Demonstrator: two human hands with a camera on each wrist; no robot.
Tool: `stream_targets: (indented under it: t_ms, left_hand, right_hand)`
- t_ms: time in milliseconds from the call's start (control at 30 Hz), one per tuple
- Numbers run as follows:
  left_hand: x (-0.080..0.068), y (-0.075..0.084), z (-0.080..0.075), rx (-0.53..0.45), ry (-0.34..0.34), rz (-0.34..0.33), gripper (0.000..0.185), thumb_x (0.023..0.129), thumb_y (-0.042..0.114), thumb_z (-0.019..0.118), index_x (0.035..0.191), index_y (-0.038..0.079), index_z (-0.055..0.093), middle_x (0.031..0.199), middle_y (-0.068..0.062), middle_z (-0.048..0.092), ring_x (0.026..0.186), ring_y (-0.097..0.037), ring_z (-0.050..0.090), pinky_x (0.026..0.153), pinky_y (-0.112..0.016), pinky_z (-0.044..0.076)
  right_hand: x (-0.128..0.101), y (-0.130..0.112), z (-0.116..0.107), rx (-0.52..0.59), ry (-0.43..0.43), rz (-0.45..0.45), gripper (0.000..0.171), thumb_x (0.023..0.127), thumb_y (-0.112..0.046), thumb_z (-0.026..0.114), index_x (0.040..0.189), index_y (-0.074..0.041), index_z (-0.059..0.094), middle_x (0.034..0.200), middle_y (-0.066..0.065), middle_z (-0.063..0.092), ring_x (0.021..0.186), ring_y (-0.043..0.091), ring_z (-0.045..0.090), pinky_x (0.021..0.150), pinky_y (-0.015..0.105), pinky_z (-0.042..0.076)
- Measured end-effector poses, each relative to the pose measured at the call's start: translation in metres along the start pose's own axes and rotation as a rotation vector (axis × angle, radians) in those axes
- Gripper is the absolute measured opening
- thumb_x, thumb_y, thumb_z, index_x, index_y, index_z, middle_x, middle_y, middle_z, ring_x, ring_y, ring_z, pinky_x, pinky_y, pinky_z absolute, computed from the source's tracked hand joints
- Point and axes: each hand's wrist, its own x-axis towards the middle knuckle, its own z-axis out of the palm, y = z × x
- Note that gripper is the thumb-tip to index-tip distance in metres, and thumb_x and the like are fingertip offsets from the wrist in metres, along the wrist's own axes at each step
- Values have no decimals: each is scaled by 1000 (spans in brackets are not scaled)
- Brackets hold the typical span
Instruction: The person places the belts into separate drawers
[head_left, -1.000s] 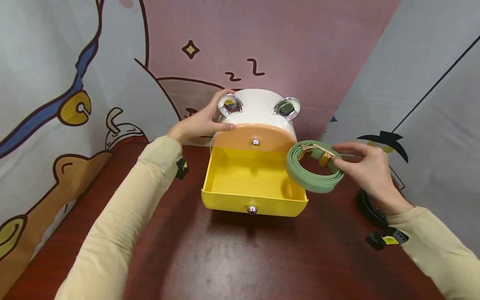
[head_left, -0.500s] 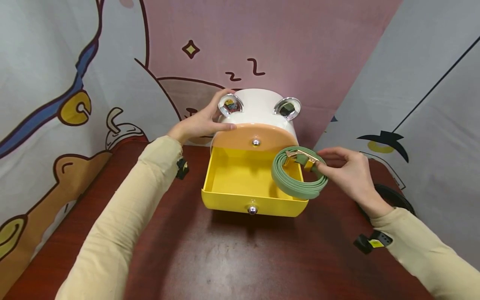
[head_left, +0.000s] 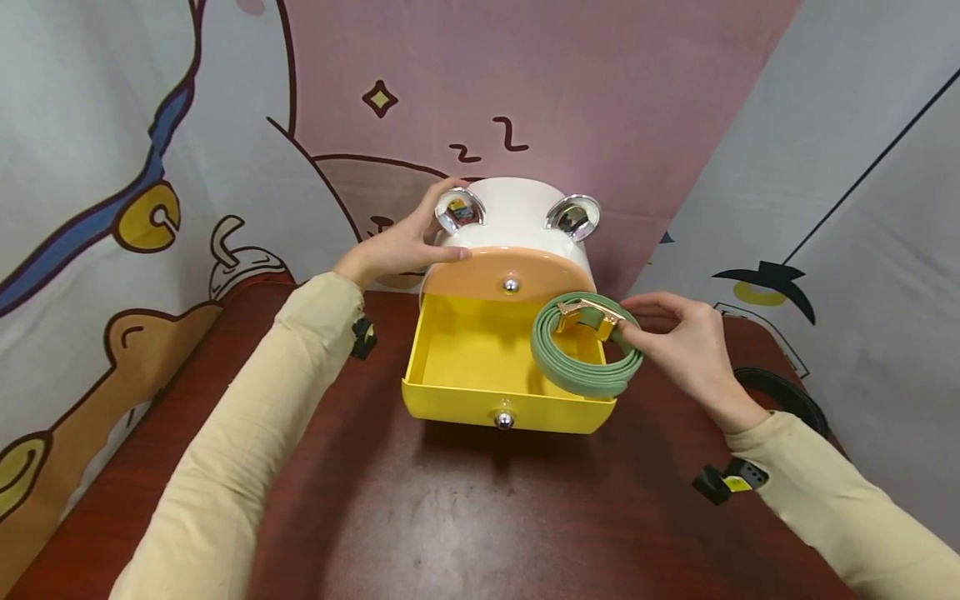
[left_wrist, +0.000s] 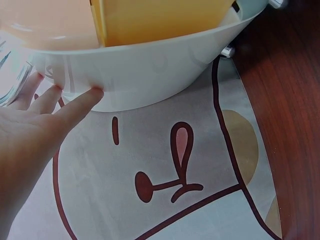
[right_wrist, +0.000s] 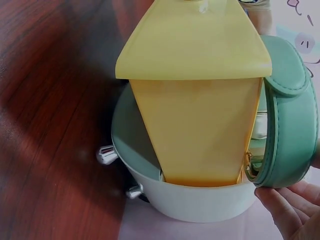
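A white storage box [head_left: 517, 204] with silver ears stands against the wall cloth. Its yellow drawer [head_left: 465, 354] is pulled out; the orange drawer [head_left: 483, 273] above it is closed. My left hand [head_left: 401, 246] rests on the box's left side, thumb on the orange front's edge. In the left wrist view its fingertips [left_wrist: 96, 92] touch the white shell. My right hand [head_left: 686, 346] pinches a coiled green belt [head_left: 573, 375] with a gold buckle by its right side. The coil is held over the drawer's right part, overlapping its right wall in the head view.
A coiled black belt [head_left: 787, 396] lies on the dark red table [head_left: 450, 517] at the right, partly behind the right forearm. A printed cartoon cloth [head_left: 600, 92] hangs behind and beside the table. Silver feet [right_wrist: 106, 155] support the box.
My right hand has carried the green belt leftward, from beside the drawer's right edge to over its right part. The left hand and box have stayed put.
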Motion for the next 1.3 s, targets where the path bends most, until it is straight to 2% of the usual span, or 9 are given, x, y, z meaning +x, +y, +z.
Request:
stream_targets:
  t_ms: [267,500,633,967,1200,1300]
  left_hand:
    - [0,0,1,-15,1,-2,89,90,14,70,150,30,6,152,-5,24,139,-31,27,111,-43,22]
    - [-1,0,0,-5,3,-12,93,90,12,69,152,25,1,153,-7,20,138,-32,29,110,-41,26]
    - [-1,0,1,-26,3,-11,93,89,10,69,152,24,1,151,-8,23,136,-31,32,109,-41,28]
    - [-1,-1,1,-30,7,5,91,90,10,69,151,25,3,149,-6,26,135,-29,34,107,-39,31]
    - [-1,-2,1,-16,6,10,91,90,11,69,151,24,4,151,-8,23,137,-33,31,109,-42,27]
    - [-2,-2,1,-2,16,-4,91,89,13,70,151,27,5,152,-7,21,139,-34,26,110,-44,23]
  right_hand:
    - [1,-7,3,28,2,11,25,84,-13,75,106,-1,71,99,14,70,78,-4,63,67,14,50]
    - [3,-10,13,55,-15,-6,25,83,-11,75,106,-2,71,98,13,71,79,-3,64,68,14,50]
    - [5,-11,20,83,-22,-25,26,84,-11,75,107,-1,70,98,13,71,80,-1,64,69,14,50]
    - [10,-12,38,95,-32,-37,22,83,-8,75,103,1,71,95,13,71,84,23,69,70,15,50]
    - [12,-13,50,136,-57,-67,20,81,-3,75,99,2,70,94,13,70,88,24,69,74,32,54]
    - [13,-15,55,155,-63,-86,19,80,-1,75,98,2,70,93,12,70,87,23,69,74,35,55]
